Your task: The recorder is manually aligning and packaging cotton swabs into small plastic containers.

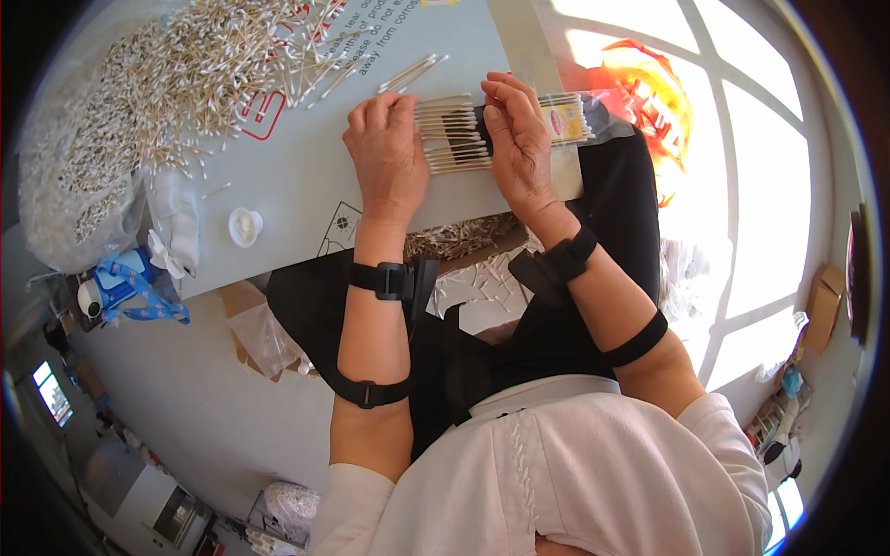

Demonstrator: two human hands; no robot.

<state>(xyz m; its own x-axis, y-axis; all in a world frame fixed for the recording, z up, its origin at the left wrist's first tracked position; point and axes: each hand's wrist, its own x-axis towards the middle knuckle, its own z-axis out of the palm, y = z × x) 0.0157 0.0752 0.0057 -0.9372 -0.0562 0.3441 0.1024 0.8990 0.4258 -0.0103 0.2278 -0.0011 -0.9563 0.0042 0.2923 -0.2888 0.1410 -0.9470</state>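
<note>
White swabs (454, 137) lie side by side in a row at the upper middle of the frame, between the person's two hands. The left hand (386, 153) is bent over at the left ends of the row. The right hand (517, 144) is at the right ends, with its thumb near the tips. Both hands look half curled, but it is hard to tell if the fingers are pinching any swabs.

Just right of the right hand is a clear pack (567, 122) with a yellow label. A big pile (199, 79) of swabs fills the upper left of the desk (301, 190), and a few loose swabs (414, 72) lie above the row. A small white cup (245, 227) sits at the middle left.

To do this well, both hands should push softly and evenly from the two ends, so the tips line up. The sticks need to stay flat and not cross. A hard squeeze could bend them or squash the cotton. The right wrist should keep off the pack, so it does not slide.
</note>
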